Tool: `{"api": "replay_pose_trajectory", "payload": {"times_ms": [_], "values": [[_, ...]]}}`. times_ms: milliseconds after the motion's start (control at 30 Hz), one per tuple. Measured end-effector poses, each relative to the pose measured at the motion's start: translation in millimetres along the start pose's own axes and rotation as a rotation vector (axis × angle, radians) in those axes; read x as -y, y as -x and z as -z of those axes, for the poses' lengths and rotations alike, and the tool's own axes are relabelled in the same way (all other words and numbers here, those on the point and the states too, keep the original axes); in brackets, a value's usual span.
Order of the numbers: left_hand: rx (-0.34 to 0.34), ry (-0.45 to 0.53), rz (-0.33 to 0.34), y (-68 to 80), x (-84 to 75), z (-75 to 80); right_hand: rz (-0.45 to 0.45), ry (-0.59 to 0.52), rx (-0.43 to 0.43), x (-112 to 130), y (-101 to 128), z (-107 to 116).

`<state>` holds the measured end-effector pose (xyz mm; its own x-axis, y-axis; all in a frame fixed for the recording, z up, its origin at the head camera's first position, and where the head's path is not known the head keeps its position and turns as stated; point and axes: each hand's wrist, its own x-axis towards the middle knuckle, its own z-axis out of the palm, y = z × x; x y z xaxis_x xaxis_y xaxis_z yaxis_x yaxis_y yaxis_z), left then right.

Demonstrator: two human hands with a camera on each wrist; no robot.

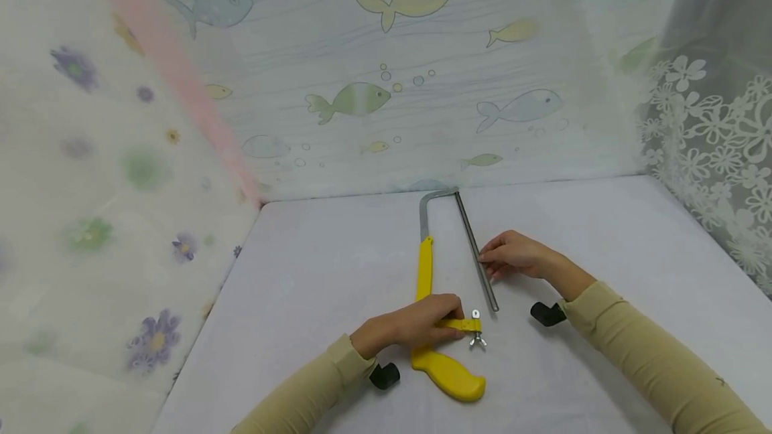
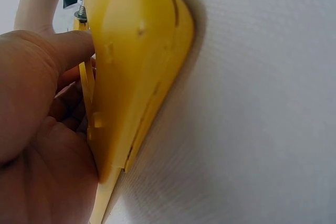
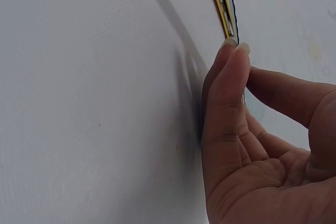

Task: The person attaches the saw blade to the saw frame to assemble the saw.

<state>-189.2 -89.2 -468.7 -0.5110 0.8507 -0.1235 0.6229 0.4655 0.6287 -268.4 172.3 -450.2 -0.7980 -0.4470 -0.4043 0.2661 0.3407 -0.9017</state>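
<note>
While I'm watching through the head cam, the hacksaw (image 1: 427, 300) lies flat on the white tabletop (image 1: 603, 233), roughly dead centre. Its yellow handle (image 1: 449, 375) points toward 6 o'clock and the grey metal frame (image 1: 431, 203) bends over up at 12.

My left hand (image 1: 416, 328) sits across the yellow part just above the handle, fingers curled round it, so that grip is clamped on the saw. Right at the fingertips, toward 3 o'clock, there's a short yellow tab with a wing nut (image 1: 477, 338) on its end. In the left wrist view the handle fills most of the picture, lying against the tabletop, with the thumb pressed on its side.

My right hand (image 1: 512, 254) is over at about 2 o'clock from the left one, fingertips touching the saw blade (image 1: 476, 250), which runs from the frame's top bend down toward 5 o'clock and ends free, near the wing nut but apart from it. From the right wrist view the fingers (image 3: 226, 93) are mostly straight and lined up along the blade's edge, thumb held apart, so I'd call that grip relaxed, resting on the blade, not wrapped round it.

Both sleeves are beige, and fish-print fabric (image 1: 410, 86) hangs behind the tabletop at 12 o'clock.
</note>
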Motion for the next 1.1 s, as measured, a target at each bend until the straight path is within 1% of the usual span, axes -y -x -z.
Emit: {"api": "replay_pose_trajectory", "payload": {"times_ms": [400, 667, 933, 1100], "values": [[0.003, 0.006, 0.026, 1.9, -3.1, 0.8, 0.002, -0.024, 0.024, 1.5, -0.7, -7.9], [0.003, 0.0, 0.006, -1.1, -1.4, 0.0, -0.015, -0.051, 0.03, 2.0, -1.7, -10.7], [0.007, 0.02, 0.019, -1.7, -2.0, 1.2, -0.018, -0.069, 0.055, 4.1, -2.6, -12.8], [0.009, 0.009, 0.012, -2.2, -1.1, 0.5, -0.028, -0.079, 0.065, 4.6, -2.9, -15.2]]}}
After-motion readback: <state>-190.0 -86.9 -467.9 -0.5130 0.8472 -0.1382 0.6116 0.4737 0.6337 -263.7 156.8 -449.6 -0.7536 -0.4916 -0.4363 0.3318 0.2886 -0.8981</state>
